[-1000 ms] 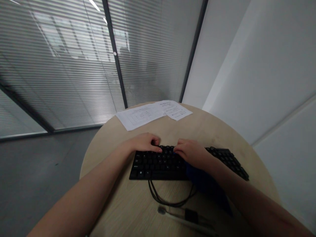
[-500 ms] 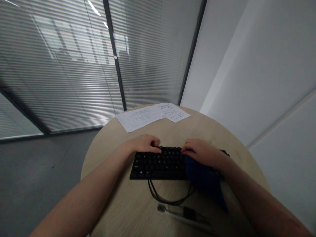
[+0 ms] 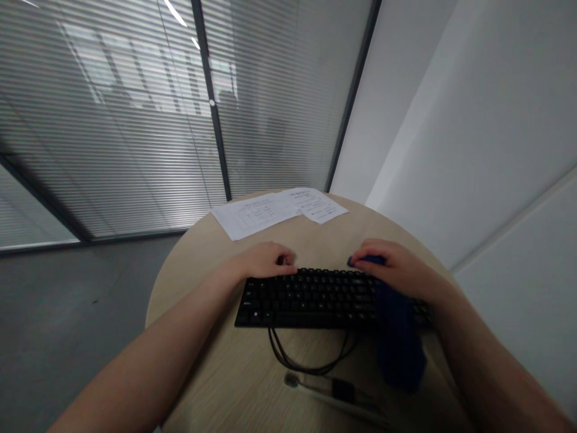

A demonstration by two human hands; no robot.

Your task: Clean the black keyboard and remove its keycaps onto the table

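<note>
A black keyboard lies across the round wooden table. My left hand rests at its top left edge, thumb along the upper keys and fingers curled; whatever lies inside the curl is too dark to make out. Over the right part of the keyboard, my right hand pinches a dark blue cloth, a bit of which pokes out past the fingertips. The cloth hangs down over the keys and past the keyboard's front edge. A looped black cable comes out in front of the keyboard.
A brush with a long pale handle and a small dark object lie near the front of the table. Printed papers lie at the far edge. Beyond stand a glass partition with blinds and a white wall.
My right hand has moved right and slightly away from me, taking the blue cloth with it and uncovering more keys. My left hand has barely moved.
</note>
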